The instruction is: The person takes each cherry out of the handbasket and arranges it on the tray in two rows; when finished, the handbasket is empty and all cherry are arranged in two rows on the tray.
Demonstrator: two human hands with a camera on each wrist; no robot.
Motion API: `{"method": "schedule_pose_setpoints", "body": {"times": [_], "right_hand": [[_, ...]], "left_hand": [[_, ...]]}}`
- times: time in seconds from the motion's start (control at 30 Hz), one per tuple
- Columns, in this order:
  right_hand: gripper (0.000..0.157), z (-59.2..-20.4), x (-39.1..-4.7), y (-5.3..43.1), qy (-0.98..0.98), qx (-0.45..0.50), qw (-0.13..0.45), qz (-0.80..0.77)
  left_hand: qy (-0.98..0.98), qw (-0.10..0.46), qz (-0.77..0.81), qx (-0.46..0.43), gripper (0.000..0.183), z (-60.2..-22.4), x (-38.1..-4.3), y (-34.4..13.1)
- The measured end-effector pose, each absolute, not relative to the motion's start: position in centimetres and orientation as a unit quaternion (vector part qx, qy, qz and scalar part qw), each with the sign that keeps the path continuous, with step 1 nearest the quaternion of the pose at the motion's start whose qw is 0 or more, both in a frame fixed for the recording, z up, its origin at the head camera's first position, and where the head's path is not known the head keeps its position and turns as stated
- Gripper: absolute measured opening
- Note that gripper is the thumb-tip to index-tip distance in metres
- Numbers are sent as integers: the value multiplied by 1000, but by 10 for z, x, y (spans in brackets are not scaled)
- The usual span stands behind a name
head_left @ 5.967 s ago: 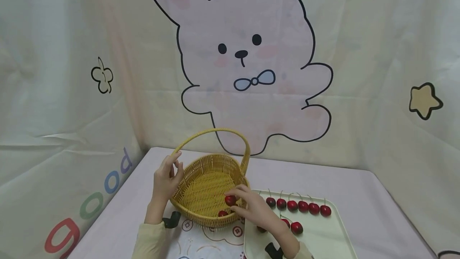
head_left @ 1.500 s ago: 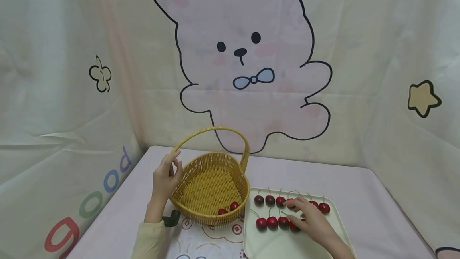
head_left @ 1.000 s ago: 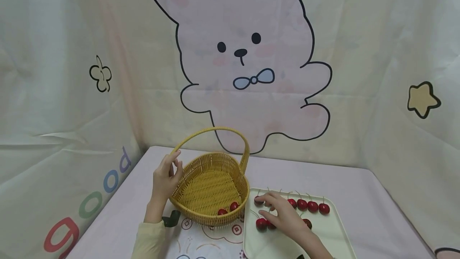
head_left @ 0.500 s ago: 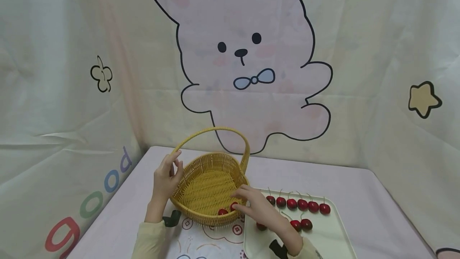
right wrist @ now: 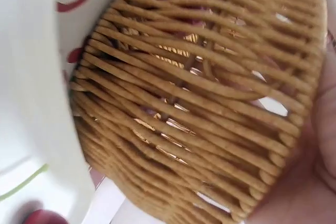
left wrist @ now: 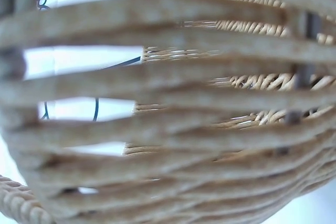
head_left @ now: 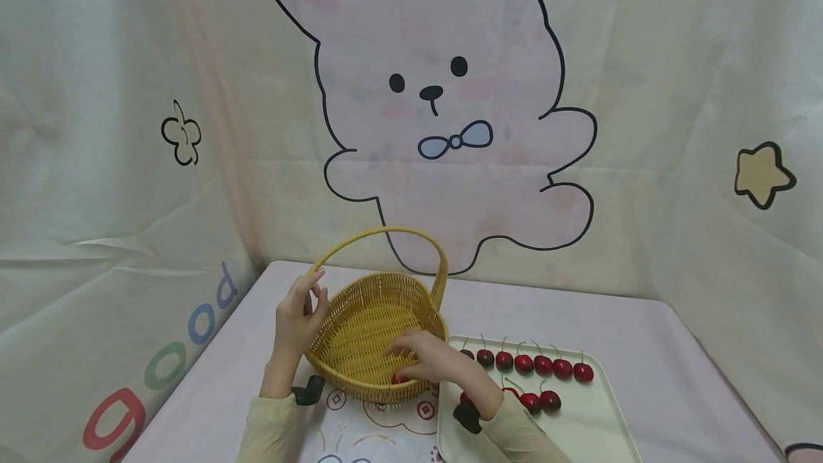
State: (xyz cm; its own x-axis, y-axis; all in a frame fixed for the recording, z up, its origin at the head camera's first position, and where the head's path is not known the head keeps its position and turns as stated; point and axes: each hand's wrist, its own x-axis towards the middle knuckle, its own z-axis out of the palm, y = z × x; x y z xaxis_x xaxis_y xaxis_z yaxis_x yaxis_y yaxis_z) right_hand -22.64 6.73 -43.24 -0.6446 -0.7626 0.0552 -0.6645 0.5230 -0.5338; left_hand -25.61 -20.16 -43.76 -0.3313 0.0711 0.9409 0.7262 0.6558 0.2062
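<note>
A yellow woven basket (head_left: 360, 384) with a tall handle (head_left: 395, 229) stands at the table's middle. My left hand (head_left: 297, 320) holds it at the left, where handle and rim meet. Inside the basket's near right part reaches my right hand (head_left: 431, 359), its bent fingers and thumb apart over a cherry (head_left: 400, 379). Part of that cherry is hidden under the thumb. To the right lies a pale tray (head_left: 579, 427) with cherries (head_left: 524, 364) in two rows, stems upward. The right forearm covers part of the front row. Basket weave (left wrist: 157, 124) fills the left wrist view.
The tray stands close against the basket's right side. A printed cloth (head_left: 360, 434) lies in front of the basket. Patterned curtains enclose the table (head_left: 546, 313) at the back and both sides.
My right hand came off a cherry in the tray's front row, moved left over the basket rim and went down inside. That row gained a cherry at its right end. The left hand stays put.
</note>
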Motion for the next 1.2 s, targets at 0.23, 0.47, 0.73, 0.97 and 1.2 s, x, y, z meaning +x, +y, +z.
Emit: {"method": "schedule_pose_setpoints", "body": {"times": [0.23, 0.47, 0.73, 0.97, 1.2], "right_hand": [[37, -439, -237, 58, 858, -425, 153, -244], [32, -439, -241, 52, 848, -406, 219, -261], [23, -442, -244, 51, 846, -411, 230, -249], [20, -445, -243, 50, 848, -404, 228, -255], [20, -445, -243, 50, 844, -418, 207, -264]], "left_hand": [[-751, 514, -318, -267, 33, -437, -256, -202], [-747, 520, -317, -268, 33, -436, -256, -202], [-753, 515, -313, -264, 33, -436, -255, -201], [-758, 509, -315, -259, 33, -436, -254, -200], [-757, 512, -313, -258, 33, -436, -254, -201]]}}
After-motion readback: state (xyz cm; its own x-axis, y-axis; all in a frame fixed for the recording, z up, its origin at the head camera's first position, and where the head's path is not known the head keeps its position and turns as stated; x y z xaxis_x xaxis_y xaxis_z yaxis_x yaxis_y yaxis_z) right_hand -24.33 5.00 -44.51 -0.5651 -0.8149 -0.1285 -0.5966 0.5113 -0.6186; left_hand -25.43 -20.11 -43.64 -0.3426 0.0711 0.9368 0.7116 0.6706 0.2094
